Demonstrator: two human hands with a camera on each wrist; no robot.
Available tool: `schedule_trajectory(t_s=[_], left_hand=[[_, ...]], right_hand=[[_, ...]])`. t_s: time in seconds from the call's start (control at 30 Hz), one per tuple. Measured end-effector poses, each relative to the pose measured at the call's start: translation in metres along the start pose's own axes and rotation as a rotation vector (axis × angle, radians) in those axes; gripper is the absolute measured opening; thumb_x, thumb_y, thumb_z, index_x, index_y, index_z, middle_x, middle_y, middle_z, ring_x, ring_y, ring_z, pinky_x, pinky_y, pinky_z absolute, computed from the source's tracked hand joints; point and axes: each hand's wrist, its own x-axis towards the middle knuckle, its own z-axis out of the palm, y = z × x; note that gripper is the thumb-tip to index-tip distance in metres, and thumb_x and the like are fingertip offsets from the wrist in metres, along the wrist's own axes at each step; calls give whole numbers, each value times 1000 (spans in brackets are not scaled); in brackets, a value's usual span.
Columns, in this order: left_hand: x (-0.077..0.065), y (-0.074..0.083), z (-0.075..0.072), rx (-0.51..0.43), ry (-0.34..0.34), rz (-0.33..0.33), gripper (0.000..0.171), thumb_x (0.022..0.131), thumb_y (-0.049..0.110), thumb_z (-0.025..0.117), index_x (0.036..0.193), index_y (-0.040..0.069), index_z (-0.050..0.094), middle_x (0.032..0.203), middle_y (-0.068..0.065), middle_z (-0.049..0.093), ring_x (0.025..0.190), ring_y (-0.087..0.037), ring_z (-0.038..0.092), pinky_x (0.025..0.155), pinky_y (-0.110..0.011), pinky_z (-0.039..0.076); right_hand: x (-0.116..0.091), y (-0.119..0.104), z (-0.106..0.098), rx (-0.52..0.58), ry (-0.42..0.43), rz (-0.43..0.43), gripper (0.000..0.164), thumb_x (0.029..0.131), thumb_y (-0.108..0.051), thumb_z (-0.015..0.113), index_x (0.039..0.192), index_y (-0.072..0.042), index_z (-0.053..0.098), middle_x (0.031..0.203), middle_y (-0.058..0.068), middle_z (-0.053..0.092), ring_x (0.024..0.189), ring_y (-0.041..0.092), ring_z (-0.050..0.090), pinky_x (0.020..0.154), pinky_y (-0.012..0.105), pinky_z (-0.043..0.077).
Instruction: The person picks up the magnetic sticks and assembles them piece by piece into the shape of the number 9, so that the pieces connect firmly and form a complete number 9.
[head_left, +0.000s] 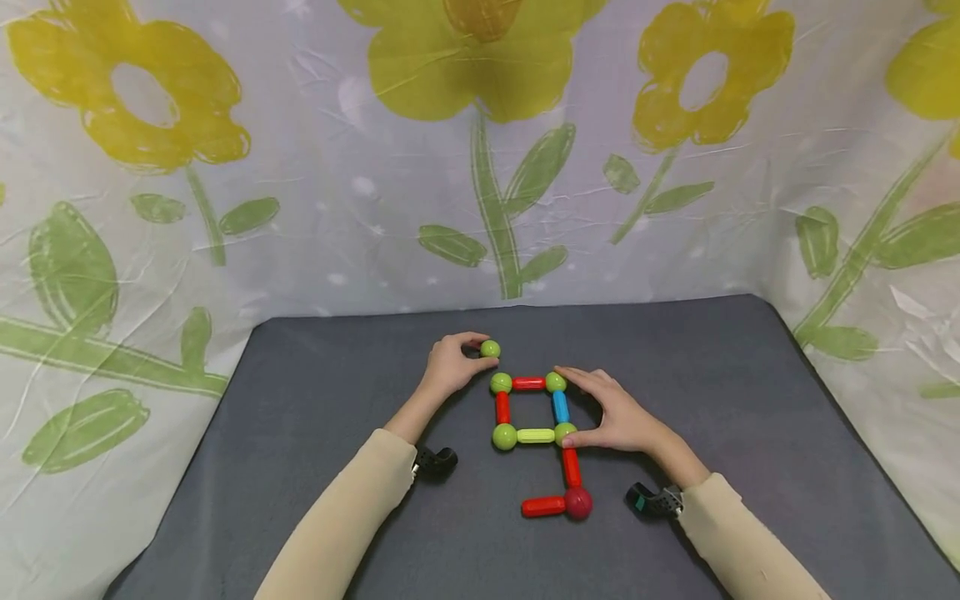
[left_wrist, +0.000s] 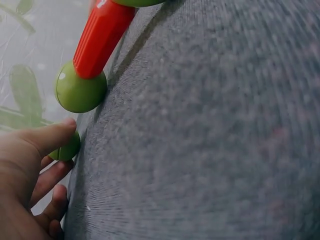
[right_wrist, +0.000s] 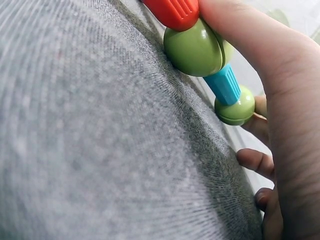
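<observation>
My left hand point(head_left: 452, 364) pinches a loose green ball point(head_left: 490, 348) between thumb and fingers, just behind a square of balls and rods. The square has a green ball at each corner, joined by a red back rod point(head_left: 528, 383), a red left rod point(head_left: 503, 408), a light green front rod point(head_left: 536, 436) and a blue right rod point(head_left: 561, 407). Spanning its right side, my right hand point(head_left: 618, 414) has its thumb on the front right green ball point(right_wrist: 195, 50) and fingertips at the back right green ball point(right_wrist: 235, 106).
From the front right corner a red rod point(head_left: 572, 468) runs toward me to a dark red ball point(head_left: 578, 503). Another red rod point(head_left: 543, 507) points left from that ball. A dark grey cloth covers the table point(head_left: 337, 358); a flowered curtain point(head_left: 337, 208) hangs behind it.
</observation>
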Motion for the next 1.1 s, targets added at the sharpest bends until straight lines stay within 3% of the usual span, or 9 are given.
schedule_trajectory(t_s=[0.1,0.2,0.27,0.33,0.57,0.77,0.93,1.1], left_hand=[[-2,0,-2,-8,16,0,46,90,28,89,131,12,77,118,-8,79,114,-28,70,107,-51,49],[-7,0,-7,-35,22,9,44,90,27,88,130,12,77,119,-8,78,91,-24,70,86,-42,55],[-14,2,-13,-56,21,28,43,91,28,87,130,12,77,118,-8,78,75,-21,63,68,-36,51],[-26,5,-22,-67,13,56,43,93,30,86,131,13,76,117,-7,77,67,-19,55,59,-32,44],[-100,28,-53,-22,-15,151,39,91,32,87,127,21,78,115,5,75,93,-22,61,72,-34,47],[-156,38,-46,-6,-123,207,35,88,31,90,121,24,80,105,14,74,91,-16,60,73,-33,48],[-183,29,-32,21,-174,224,36,86,30,92,118,21,80,108,14,75,96,-10,62,82,-30,52],[-190,19,-23,29,-204,202,34,85,32,92,116,25,81,111,16,75,102,-7,60,89,-32,54]], right_hand=[[0,-1,0,7,-1,2,103,78,-44,94,163,-13,45,159,5,53,126,24,51,105,58,46],[0,-2,1,5,-3,-1,103,79,-45,94,163,-13,44,159,5,53,126,24,50,105,58,45],[-1,-2,1,6,3,0,103,78,-44,94,163,-13,44,159,5,53,126,24,50,104,59,46],[-3,-1,1,4,6,4,103,78,-44,94,163,-13,45,160,5,52,125,23,50,104,58,46],[-7,0,3,-11,-1,7,104,78,-48,94,162,-12,45,160,6,52,124,22,50,103,57,46],[-6,-1,2,-2,6,13,104,78,-47,94,163,-13,45,160,6,52,123,22,50,103,58,46],[-2,-2,0,6,-5,17,104,78,-46,94,163,-14,44,161,6,51,125,23,49,105,59,45],[-2,-2,1,7,2,4,104,78,-45,94,163,-13,44,161,7,51,126,25,50,105,60,45]])
